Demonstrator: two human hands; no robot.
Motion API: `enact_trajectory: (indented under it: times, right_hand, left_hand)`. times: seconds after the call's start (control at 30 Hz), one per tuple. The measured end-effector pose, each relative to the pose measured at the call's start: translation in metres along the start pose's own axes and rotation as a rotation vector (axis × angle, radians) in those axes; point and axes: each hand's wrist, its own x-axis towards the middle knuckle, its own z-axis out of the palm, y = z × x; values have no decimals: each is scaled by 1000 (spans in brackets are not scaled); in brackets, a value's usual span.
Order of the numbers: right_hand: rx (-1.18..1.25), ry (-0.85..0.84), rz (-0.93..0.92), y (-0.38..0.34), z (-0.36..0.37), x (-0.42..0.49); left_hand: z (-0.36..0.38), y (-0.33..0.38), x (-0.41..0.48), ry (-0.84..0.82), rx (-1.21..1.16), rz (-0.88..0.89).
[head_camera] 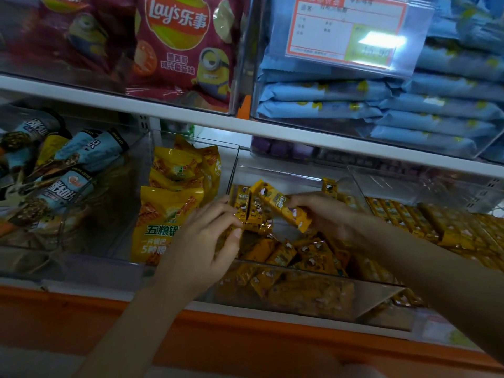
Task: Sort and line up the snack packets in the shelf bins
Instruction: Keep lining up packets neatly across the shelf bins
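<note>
Clear bin [272,174], lower shelf: left hand [207,241] grips upright packets [246,211] at the bin's left wall; right hand [327,214] pinches one tilted yellow packet [283,210] just beside them, above loose packets [308,255]

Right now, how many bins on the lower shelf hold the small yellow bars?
2. The middle bin, where the left hand and right hand work, holds small yellow bars jumbled; the right bin beside it holds them in rows. More may hide past the right edge.

Glossy foil-like snack packets [283,208] lie in a clear plastic bin [300,271] (smooth, reflective walls).
</note>
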Motion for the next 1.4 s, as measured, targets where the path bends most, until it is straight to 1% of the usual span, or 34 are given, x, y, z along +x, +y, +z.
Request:
enact_trajectory:
  times: [0.17, 0.2, 0.27, 0.37, 0.5, 0.73, 0.8, 0.9, 1.0, 1.03, 1.1, 1.17, 1.2, 1.3, 1.4]
  right_hand:
    - [-156, -40, -45, -4, -13, 11]
    - [-140, -21, -48, -5, -13, 13]
    - [-16, 37, -41, -5, -14, 22]
    - [82, 91, 23, -7, -11, 37]
    - [33, 185, 103, -6, 1, 55]
    - [39, 296, 36, -4, 22, 71]
    - [-2, 311, 31, -5, 24, 70]
    - [-74, 270, 47, -5, 25, 67]
    - [-60, 133, 78, -2, 26, 58]
    - [-113, 82, 69, -2, 27, 53]
    - [-367, 20, 7, 4, 27, 51]
    - [-633, 68, -98, 11, 28, 54]
    - [-710, 109, -138, 14, 26, 56]
    - [-787, 185, -182, 20, 22, 59]
    - [-802, 150, -206, 21, 20, 59]
  left_hand:
    - [6, -2, -2, 49, -28, 28]
    - [7, -2, -2, 57, -29, 33]
    - [8, -3, -2, 68, -29, 43]
    - [9, -4, -3, 80, -33, 43]
    - [11, -5, -4, 92, -31, 52]
    - [12, -6, -3, 101, -37, 52]
    - [11, -6, -4, 105, -33, 50]
    - [11, -5, -4, 108, -31, 49]
    - [11, -5, -3, 104, -31, 47]
    - [11, -5, -3, 104, -31, 47]
    - [11, -5, -3, 107, -29, 49]
    - [11, -4, -3, 110, -26, 51]
    - [11, -4, -3, 110, -25, 52]
    - [11, -4, -3, 105, -28, 46]
    - [11, -4, -4, 97, -35, 40]
